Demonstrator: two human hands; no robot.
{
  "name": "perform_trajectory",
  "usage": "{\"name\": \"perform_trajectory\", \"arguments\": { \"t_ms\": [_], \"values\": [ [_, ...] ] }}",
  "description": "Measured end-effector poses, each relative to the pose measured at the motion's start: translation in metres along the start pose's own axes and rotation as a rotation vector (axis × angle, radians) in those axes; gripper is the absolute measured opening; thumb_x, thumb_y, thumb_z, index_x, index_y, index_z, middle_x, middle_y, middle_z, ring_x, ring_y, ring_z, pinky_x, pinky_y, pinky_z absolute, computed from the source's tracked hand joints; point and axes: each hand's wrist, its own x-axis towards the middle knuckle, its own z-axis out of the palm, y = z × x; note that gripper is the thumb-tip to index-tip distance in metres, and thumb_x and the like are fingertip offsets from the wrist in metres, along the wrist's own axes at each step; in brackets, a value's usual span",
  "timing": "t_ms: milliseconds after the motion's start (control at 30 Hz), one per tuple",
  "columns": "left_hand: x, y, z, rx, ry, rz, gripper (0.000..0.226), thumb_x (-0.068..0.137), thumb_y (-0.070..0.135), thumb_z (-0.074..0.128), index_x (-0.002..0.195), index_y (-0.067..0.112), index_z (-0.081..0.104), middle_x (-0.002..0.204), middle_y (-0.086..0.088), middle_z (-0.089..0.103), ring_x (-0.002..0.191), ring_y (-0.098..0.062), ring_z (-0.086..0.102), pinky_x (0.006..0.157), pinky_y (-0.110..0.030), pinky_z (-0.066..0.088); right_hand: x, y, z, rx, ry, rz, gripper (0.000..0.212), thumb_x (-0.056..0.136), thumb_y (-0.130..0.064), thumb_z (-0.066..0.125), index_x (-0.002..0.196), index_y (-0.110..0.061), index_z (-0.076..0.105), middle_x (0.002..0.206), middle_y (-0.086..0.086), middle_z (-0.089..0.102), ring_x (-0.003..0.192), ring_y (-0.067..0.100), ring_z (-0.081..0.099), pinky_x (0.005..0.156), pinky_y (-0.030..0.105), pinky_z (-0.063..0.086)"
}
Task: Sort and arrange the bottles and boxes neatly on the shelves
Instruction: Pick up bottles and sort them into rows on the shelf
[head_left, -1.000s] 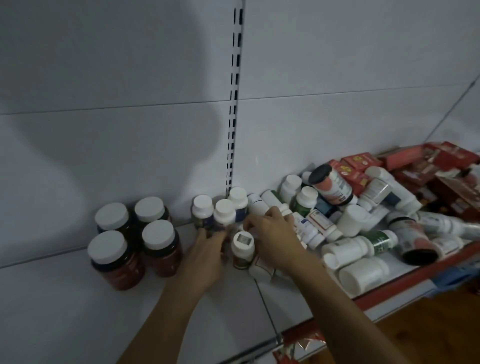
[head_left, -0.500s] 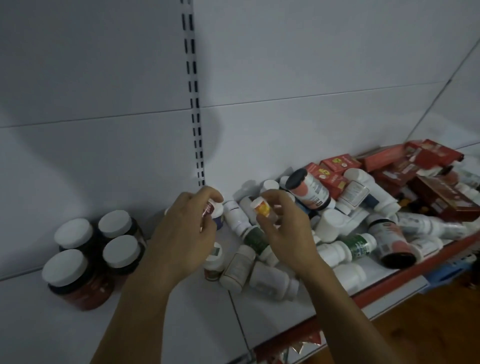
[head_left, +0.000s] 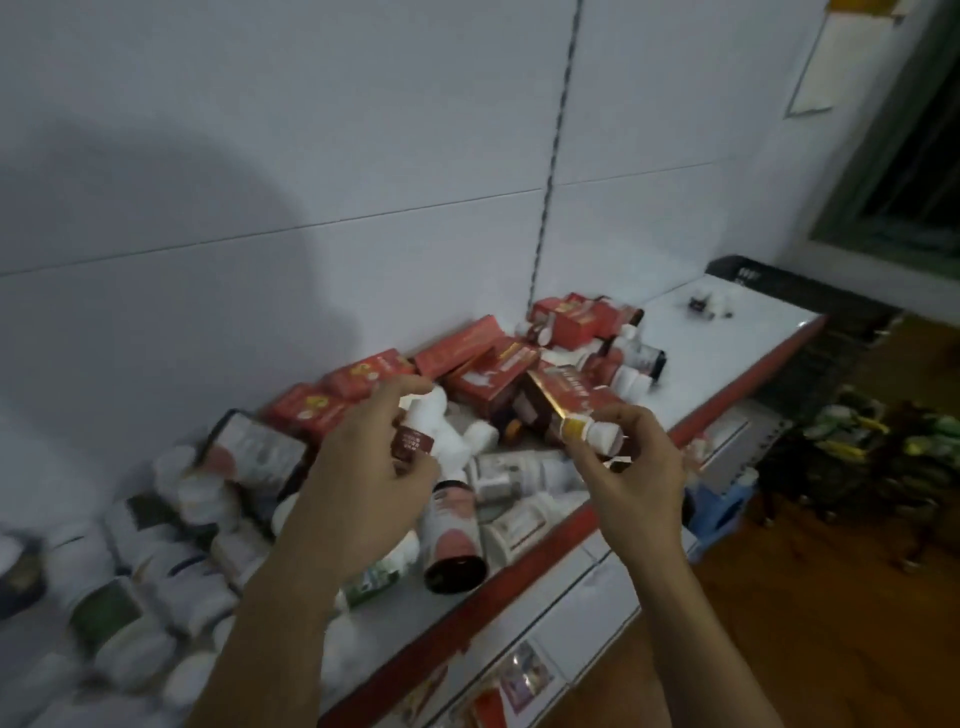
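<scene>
My left hand (head_left: 363, 467) grips a small white bottle with a dark red label (head_left: 415, 434), held above the pile. My right hand (head_left: 639, 467) pinches a small white bottle with a yellow label (head_left: 589, 431), lying sideways. Below both hands a heap of white bottles (head_left: 519, 473) lies on the white shelf (head_left: 727, 338) with its red front edge. A larger bottle with a pink label (head_left: 452, 535) lies on its side near the edge. Red boxes (head_left: 483, 364) are piled against the back wall behind the bottles.
More bottles, blurred, crowd the shelf's left part (head_left: 130, 597). The right end of the shelf holds only a few tiny items (head_left: 706, 306). A lower shelf (head_left: 545, 649) juts out below. At the right are a wooden floor, a blue stool (head_left: 722, 512) and green packets (head_left: 852, 436).
The view has swung right along the shelf, away from the standing jars. Both hands moved right with it, each still holding a small bottle, now over the boxes and heaped bottles.
</scene>
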Motion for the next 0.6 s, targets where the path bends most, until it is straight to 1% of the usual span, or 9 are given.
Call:
{"name": "perform_trajectory", "arguments": {
  "t_ms": [67,100,167,267,367,433,467,533,600],
  "values": [
    [0.019,0.018,0.047,0.000,-0.066,0.003,0.057,0.085,0.011,0.065,0.120,0.053,0.050,0.097,0.018,0.061,0.078,-0.002,0.063,0.057,-0.020,0.048,0.020,0.024,-0.036,-0.024,0.022,0.028,0.021,0.087,-0.026,0.080,0.095,-0.033,0.062,0.092,-0.019,0.065,0.084,0.011,0.063,0.064,0.026,0.056],
    [0.029,0.027,0.069,-0.005,-0.100,0.006,0.056,0.085,0.011,0.065,0.120,0.053,0.050,0.099,0.018,0.061,0.080,-0.002,0.062,0.060,-0.019,0.046,0.030,0.034,-0.055,-0.032,0.031,0.046,0.021,0.086,-0.026,0.080,0.096,-0.032,0.063,0.092,-0.020,0.065,0.084,0.009,0.063,0.065,0.024,0.056],
    [0.048,0.046,0.110,-0.015,-0.172,0.023,0.053,0.086,0.010,0.066,0.118,0.050,0.051,0.106,0.018,0.061,0.087,-0.003,0.061,0.067,-0.019,0.043,0.049,0.052,-0.091,-0.058,0.041,0.090,0.020,0.087,-0.028,0.080,0.100,-0.031,0.065,0.091,-0.020,0.066,0.084,0.007,0.064,0.065,0.022,0.055],
    [0.080,0.074,0.162,-0.019,-0.228,0.050,0.049,0.086,0.010,0.068,0.117,0.046,0.055,0.107,0.016,0.061,0.088,-0.006,0.062,0.071,-0.024,0.049,0.074,0.075,-0.144,-0.082,0.089,0.124,0.020,0.087,-0.026,0.078,0.102,-0.032,0.067,0.090,-0.020,0.068,0.084,0.004,0.065,0.064,0.019,0.053],
    [0.115,0.097,0.207,0.005,-0.263,0.093,0.046,0.088,0.015,0.068,0.117,0.047,0.054,0.103,0.016,0.061,0.084,-0.004,0.062,0.067,-0.025,0.049,0.096,0.102,-0.188,-0.107,0.166,0.172,0.022,0.087,-0.023,0.079,0.105,-0.032,0.068,0.089,-0.017,0.069,0.081,0.004,0.065,0.061,0.019,0.052],
    [0.136,0.108,0.234,-0.002,-0.283,0.128,0.045,0.088,0.014,0.067,0.117,0.046,0.055,0.106,0.018,0.061,0.088,0.000,0.062,0.069,-0.023,0.048,0.108,0.123,-0.209,-0.144,0.198,0.218,0.024,0.087,-0.022,0.080,0.106,-0.030,0.068,0.091,-0.015,0.069,0.082,0.002,0.064,0.060,0.017,0.049],
    [0.147,0.112,0.249,-0.012,-0.295,0.137,0.045,0.088,0.014,0.067,0.117,0.045,0.055,0.107,0.018,0.062,0.090,0.001,0.061,0.071,-0.025,0.050,0.115,0.134,-0.219,-0.165,0.213,0.240,0.025,0.086,-0.020,0.080,0.106,-0.030,0.068,0.092,-0.016,0.069,0.083,0.001,0.064,0.061,0.016,0.049],
    [0.169,0.118,0.275,-0.013,-0.307,0.131,0.044,0.087,0.015,0.067,0.120,0.043,0.056,0.109,0.014,0.063,0.091,-0.004,0.063,0.079,-0.033,0.054,0.128,0.155,-0.232,-0.189,0.224,0.276,0.028,0.085,-0.016,0.081,0.105,-0.032,0.067,0.097,-0.019,0.067,0.086,0.000,0.064,0.064,0.015,0.051],
    [0.198,0.123,0.306,-0.010,-0.309,0.120,0.045,0.087,0.018,0.068,0.123,0.041,0.057,0.107,0.010,0.064,0.086,-0.005,0.065,0.079,-0.038,0.057,0.150,0.175,-0.245,-0.211,0.230,0.299,0.029,0.085,-0.017,0.081,0.103,-0.034,0.067,0.099,-0.018,0.068,0.089,0.005,0.065,0.066,0.018,0.054]
  ]
}}
